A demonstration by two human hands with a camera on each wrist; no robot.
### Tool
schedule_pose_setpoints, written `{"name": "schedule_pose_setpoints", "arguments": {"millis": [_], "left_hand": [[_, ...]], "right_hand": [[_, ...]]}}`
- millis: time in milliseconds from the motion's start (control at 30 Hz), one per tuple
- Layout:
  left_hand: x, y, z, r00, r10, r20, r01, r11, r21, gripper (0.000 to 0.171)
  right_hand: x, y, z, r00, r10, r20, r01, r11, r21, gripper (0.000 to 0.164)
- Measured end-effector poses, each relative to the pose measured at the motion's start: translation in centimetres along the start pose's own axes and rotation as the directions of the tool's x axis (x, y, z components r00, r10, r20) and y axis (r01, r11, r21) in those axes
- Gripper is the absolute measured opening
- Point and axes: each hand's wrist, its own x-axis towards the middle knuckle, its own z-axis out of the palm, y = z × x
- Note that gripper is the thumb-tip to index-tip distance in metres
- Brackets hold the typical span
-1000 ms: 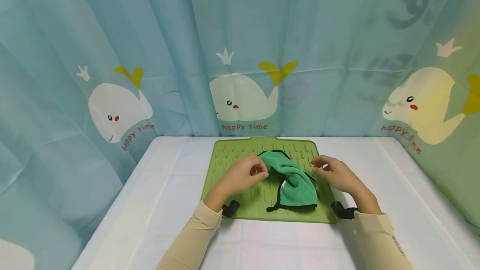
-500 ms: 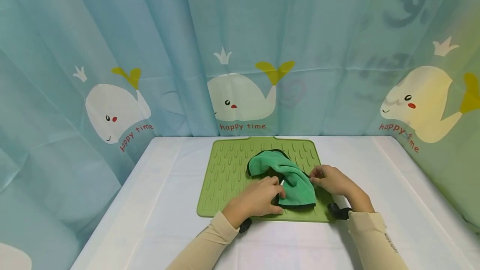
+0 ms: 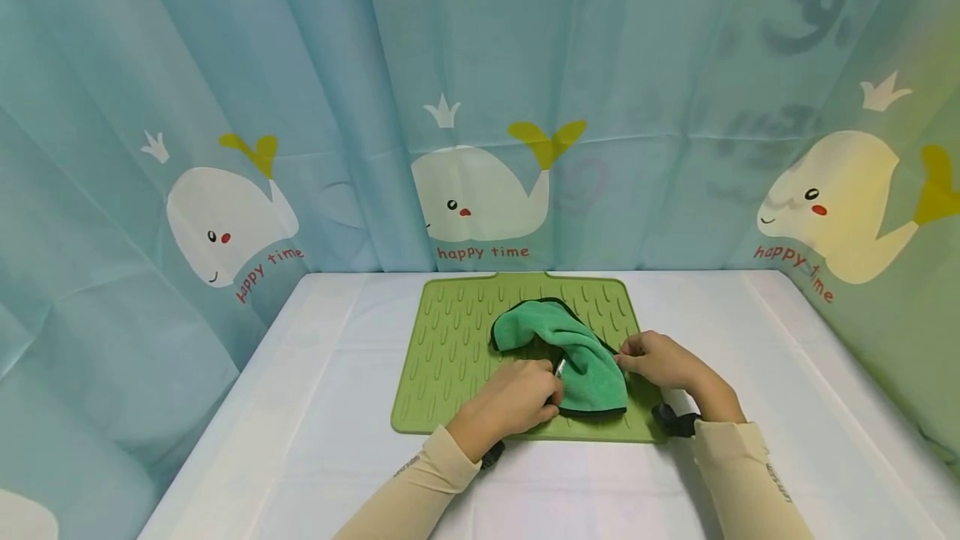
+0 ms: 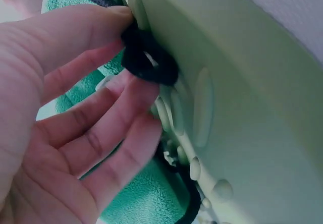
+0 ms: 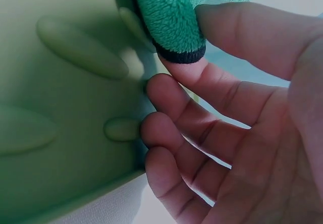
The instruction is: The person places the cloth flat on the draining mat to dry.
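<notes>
A crumpled green towel (image 3: 592, 373) with black edging lies on the green ribbed mat (image 3: 438, 365). At its near left corner my left hand (image 3: 513, 398) pinches the towel by the black hanging loop (image 4: 151, 62), thumb on one side and fingers on the other in the left wrist view. On the towel's right side my right hand (image 3: 663, 361) pinches a fold of the edge between thumb and index finger; the other fingers curl beside it, close over the mat. A small white tag (image 3: 560, 367) shows near the left hand. The far part of the towel is bunched into an arch.
The mat rests on a white-covered table (image 3: 330, 390), its far tab reaching toward the table's back edge. Behind and along both sides hangs a blue curtain (image 3: 645, 65) printed with whales. Black straps (image 3: 675, 422) circle both wrists.
My left hand has come down from beside the towel's upper left part to its near left corner and taken hold of the loop. My right hand has moved in and down and gripped the right edge.
</notes>
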Motion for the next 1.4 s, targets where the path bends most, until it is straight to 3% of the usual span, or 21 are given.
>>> {"name": "schedule_pose_setpoints", "arguments": {"millis": [333,633,1033,1167,1400], "left_hand": [[0.1,-0.4,0.0,1.000,-0.017,-0.012,0.017,0.998,-0.061,0.018],[0.0,-0.8,-0.2,0.999,-0.044,0.015,0.046,0.974,-0.222,0.022],[-0.7,-2.9,-1.6,0.995,-0.102,0.004,0.099,0.960,-0.262,0.025],[-1.1,-4.3,-2.3,0.988,-0.153,-0.003,0.144,0.933,-0.329,0.024],[-2.4,-6.9,-3.8,0.971,-0.233,0.048,0.226,0.836,-0.499,0.020]], "right_hand": [[0.0,-0.1,-0.2,1.000,-0.009,0.013,0.008,1.000,0.019,0.020],[-0.2,0.0,0.0,1.000,0.002,0.017,-0.002,0.999,0.036,0.020],[-0.4,-0.1,-0.2,1.000,-0.012,0.003,0.012,0.999,0.049,0.024],[-0.2,-0.1,-0.2,1.000,-0.015,-0.006,0.015,0.998,0.063,0.024],[0.1,0.0,-0.4,0.998,-0.051,-0.039,0.056,0.986,0.154,0.028]]}}
